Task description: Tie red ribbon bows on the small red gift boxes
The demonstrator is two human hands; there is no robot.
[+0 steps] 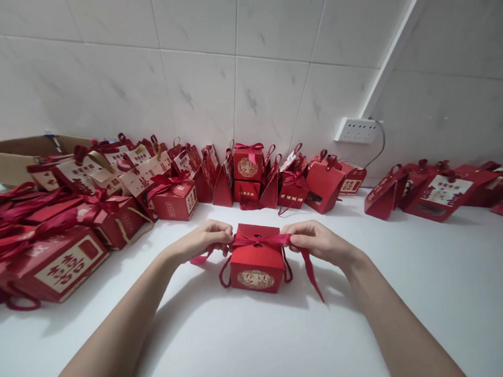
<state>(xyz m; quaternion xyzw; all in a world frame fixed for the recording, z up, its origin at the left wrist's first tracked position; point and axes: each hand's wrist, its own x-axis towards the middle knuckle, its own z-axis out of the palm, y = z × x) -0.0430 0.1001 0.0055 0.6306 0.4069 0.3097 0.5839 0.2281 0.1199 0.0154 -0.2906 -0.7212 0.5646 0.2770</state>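
A red gift box (257, 263) with a gold printed emblem on its front stands on the white table in front of me. Dark red cord handles hang at both its sides. Across its lid runs a dark pink ribbon (269, 241), crossed at the middle. My left hand (214, 237) pinches the ribbon at the box's left edge, and a short end hangs below the fingers. At the right edge, my right hand (312, 240) has its fingers closed on the other side of the ribbon, whose long tail droops to the table.
Red boxes with ribbons (52, 261) crowd the left side, before a cardboard carton (12, 157). More red gift boxes (248, 165) line the tiled wall, and another group (438, 196) stands at right. A white power strip (358, 130) with a cable is on the wall.
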